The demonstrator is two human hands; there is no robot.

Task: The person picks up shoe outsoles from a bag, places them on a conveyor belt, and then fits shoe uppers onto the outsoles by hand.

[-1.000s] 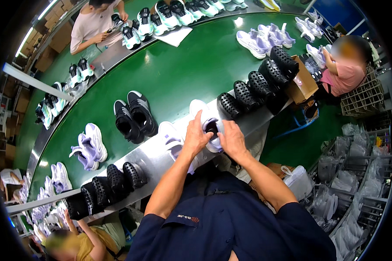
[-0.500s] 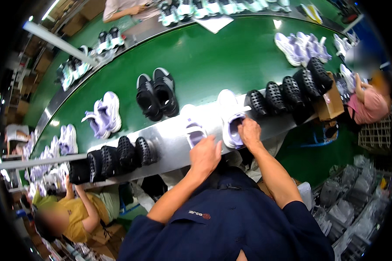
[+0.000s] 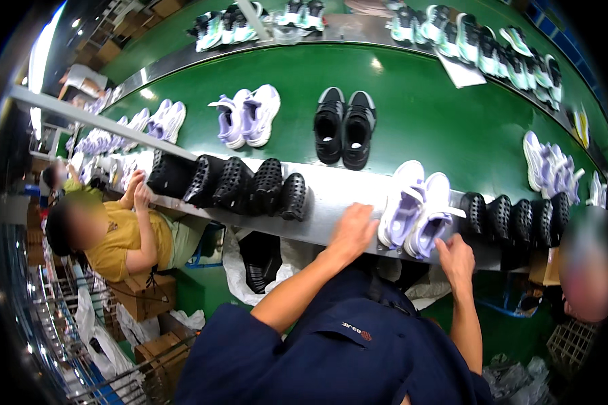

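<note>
Two white and lilac shoes, a left one [image 3: 401, 217] and a right one [image 3: 427, 233], stood side by side on the near metal edge of the counter [image 3: 341, 187], their toes pointing to the far side and their collars turned to the wearer. The left hand [image 3: 352, 233] was just left of the pair, its fingers loosely bent and unclenched, free of the shoes. The right hand [image 3: 457, 259] was at the heel of the right shoe, its thumb parted from its bent fingers; whether the thumb touched the shoe could not be told. Along the same edge, a row of black perforated forms [image 3: 267, 185] stood to the left and a second row [image 3: 521, 221] close to the right of the pair. On the green top, black and grey sneakers [image 3: 342, 135] stood farther off and to the left, with a lilac pair [image 3: 246, 116] farther left again. More lilac shoes [image 3: 550, 165] were grouped at the far right. Near the left end, a co-worker [image 3: 132, 236] in a yellow shirt had both hands raised by the counter.
</note>
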